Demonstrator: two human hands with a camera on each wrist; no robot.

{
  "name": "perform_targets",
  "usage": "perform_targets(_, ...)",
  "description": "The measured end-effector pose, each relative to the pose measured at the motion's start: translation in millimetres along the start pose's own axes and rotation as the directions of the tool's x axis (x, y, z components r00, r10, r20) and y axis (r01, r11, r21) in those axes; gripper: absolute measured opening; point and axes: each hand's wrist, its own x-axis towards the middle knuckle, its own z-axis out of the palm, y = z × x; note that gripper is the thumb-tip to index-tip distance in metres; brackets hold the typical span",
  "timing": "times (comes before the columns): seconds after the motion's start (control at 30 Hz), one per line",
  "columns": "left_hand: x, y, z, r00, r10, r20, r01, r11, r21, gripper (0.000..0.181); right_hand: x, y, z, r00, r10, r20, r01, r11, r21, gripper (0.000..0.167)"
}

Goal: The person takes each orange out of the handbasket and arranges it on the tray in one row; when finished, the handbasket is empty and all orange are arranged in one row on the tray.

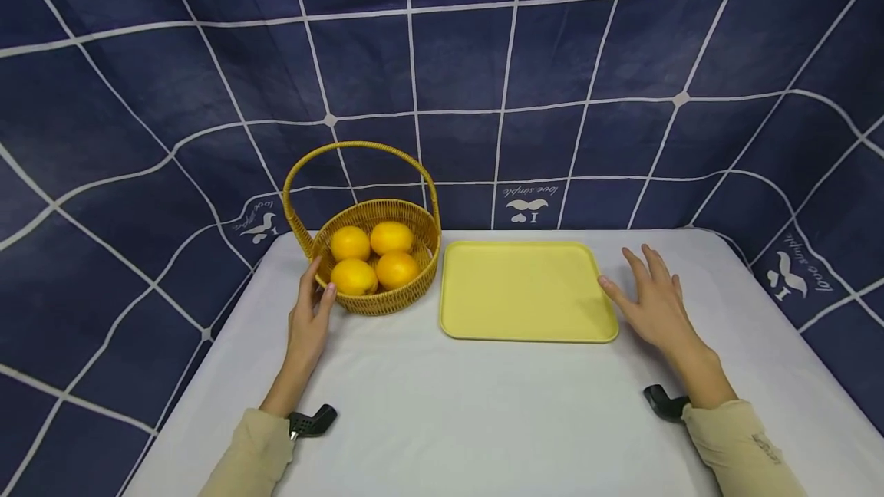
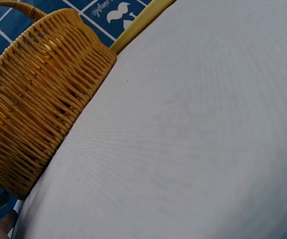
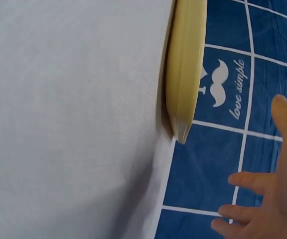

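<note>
Wicker basket [image 1: 383,304]: 1 piece, upright on the left part of the table, near its back edge; likely to tip or slide if pushed from 1 side only.
Yellow fruits [image 1: 354,277]: 4, grouped inside the basket; rounded, so a tilt would probably send them rolling against the low front rim, perhaps over it.
Basket handle [image 1: 362,145]: 1 tall arch above the fruits; a sleeve or wrist crossing it could snag and drag the basket.
Left hand [image 1: 308,320]: at the basket's left side, fingers extended and thumb apart, pinching nothing; whether the fingertips touch the wicker cannot be told. A grip on the wall alone would risk a lopsided lift.
Yellow tray [image 1: 527,291]: 1, flat, just right of the basket; contact between the 2 cannot be told. Its low rim might let a fruit set down too fast roll off.
Right hand [image 1: 656,305]: beside the tray's right edge, fingers spread, holding nothing; a careless sweep could shove the tray into the basket.
White table [image 1: 483,405]: beneath all; a smooth-looking cover, possibly slippery.
Blue checked cloth [image 1: 463,60]: hung behind; a fruit rolling backward could drop beside it, out of reach.
</note>
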Motion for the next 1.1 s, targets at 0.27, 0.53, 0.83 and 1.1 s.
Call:
perform_targets(0.27, 2.4, 1.4, 5.9, 1.000, -0.003, -0.008, 0.003, 1.000, -0.009, 0.060, 7.9, -18, -3, 0.998, -0.010, 0.064, 0.007, 0.999, 0.051, 0.083)
perform_targets(0.53, -1.7, -0.7, 10.0, 1.000, -0.020, -0.012, 0.020, 1.000, 0.010, 0.059, 22.0, -62, 13, 0.984, -0.102, 0.145, 0.086, 0.990, 0.115, 0.081)
perform_targets(0.83, -4.8, -0.1, 5.5, 0.999, -0.037, -0.012, 0.038, 0.999, 0.008, 0.060, 37.5, -133, 34, 0.956, -0.191, 0.224, 0.145, 0.968, 0.206, 0.082)
perform_targets(1.1, -1.9, 1.2, 2.7, 1.000, -0.022, 0.001, 0.022, 1.000, -0.008, 0.060, 55.1, -206, 57, 0.911, -0.333, 0.245, 0.258, 0.921, 0.293, 0.072)
